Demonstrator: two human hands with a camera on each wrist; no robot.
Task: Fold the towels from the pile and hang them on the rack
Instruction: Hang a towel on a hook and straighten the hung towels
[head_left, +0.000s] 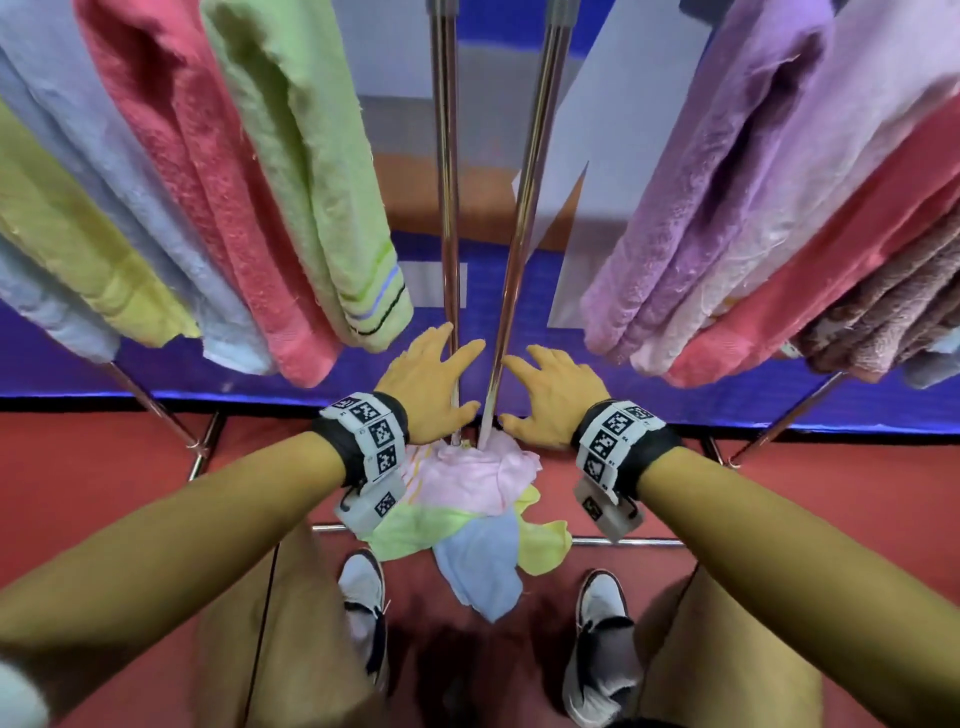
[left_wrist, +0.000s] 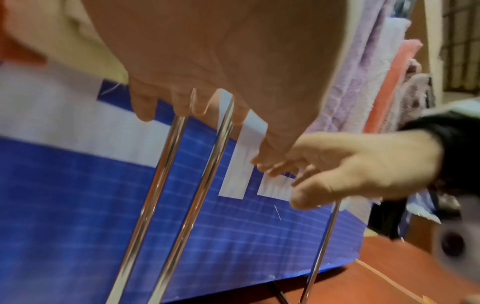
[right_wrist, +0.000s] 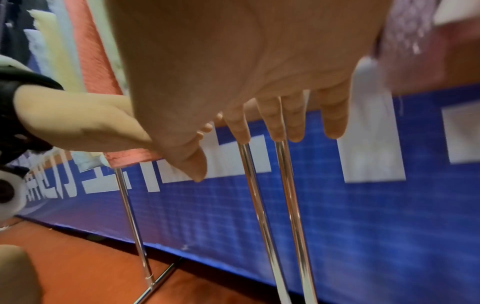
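A loose pile of towels (head_left: 475, 512) lies on the red floor at the foot of the rack: pink on top, then green, blue and yellow. My left hand (head_left: 431, 376) and right hand (head_left: 551, 392) hover just above its far side, palms down, fingers spread, holding nothing. Between the hands rise the rack's two chrome poles (head_left: 523, 208). In the left wrist view my left hand (left_wrist: 221, 53) shows straight fingers, with my right hand (left_wrist: 350, 170) beside it. The right wrist view gives my right hand (right_wrist: 246, 53) likewise, fingers straight. Folded towels hang on the rack at left (head_left: 311, 171) and right (head_left: 717, 208).
A blue banner (head_left: 156, 369) stands behind the rack. The rack's slanted legs (head_left: 156, 405) and floor bar (head_left: 628, 542) frame the pile. My shoes (head_left: 363, 587) (head_left: 602, 608) stand either side of its near edge.
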